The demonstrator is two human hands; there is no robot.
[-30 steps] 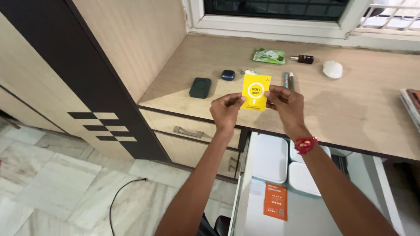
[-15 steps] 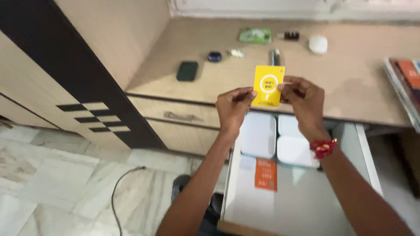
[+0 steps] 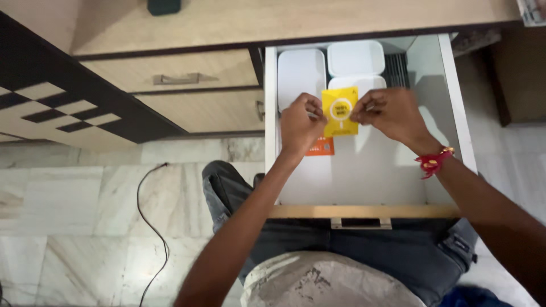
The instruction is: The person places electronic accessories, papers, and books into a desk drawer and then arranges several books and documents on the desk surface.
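Observation:
A small yellow card [image 3: 340,111] with a white ring on it is pinched at both side edges, by my left hand [image 3: 300,122] and by my right hand [image 3: 387,112]. I hold it over the open white drawer [image 3: 449,85]. An orange card [image 3: 322,147] lies on the drawer floor just below my left hand, mostly hidden by it. Three white lidded boxes [image 3: 300,71] stand at the drawer's back, right behind the yellow card. A red thread band [image 3: 432,161] is tied around my right wrist.
The wooden desk top [image 3: 284,20] runs along the frame's top with a dark case [image 3: 164,6] on it. Two closed drawers with a metal handle [image 3: 177,78] lie left of the open one. A black cable [image 3: 149,216] trails over the marble floor.
The view has tilted down from the desk top to the open drawer. Both hands have brought the yellow card down over the drawer, above the orange card.

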